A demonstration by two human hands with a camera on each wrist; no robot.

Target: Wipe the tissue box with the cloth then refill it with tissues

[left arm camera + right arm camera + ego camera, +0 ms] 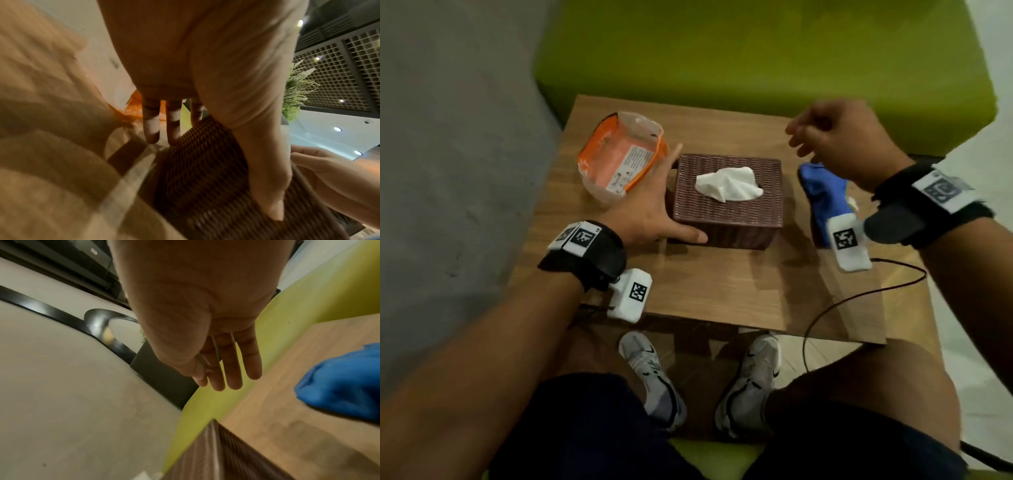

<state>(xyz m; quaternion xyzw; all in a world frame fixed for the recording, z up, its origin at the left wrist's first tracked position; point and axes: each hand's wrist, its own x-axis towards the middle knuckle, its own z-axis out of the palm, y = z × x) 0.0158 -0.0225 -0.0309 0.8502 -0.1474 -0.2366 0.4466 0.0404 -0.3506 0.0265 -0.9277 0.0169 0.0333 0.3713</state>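
Note:
A brown woven tissue box stands mid-table with a white tissue poking from its top slot. My left hand lies flat against the box's left side, fingers straight and thumb stretched along its front edge. The left wrist view shows the same hand with its thumb across the weave of the box. A crumpled blue cloth lies on the table right of the box. My right hand hovers above the cloth and behind it, fingers relaxed and holding nothing. In the right wrist view that hand is empty, and the cloth lies lower right.
An opened orange tissue pack lies left of the box, just behind my left fingers. The small wooden table is hemmed by a grey wall on the left and a green sofa behind. A black cable crosses the front right corner.

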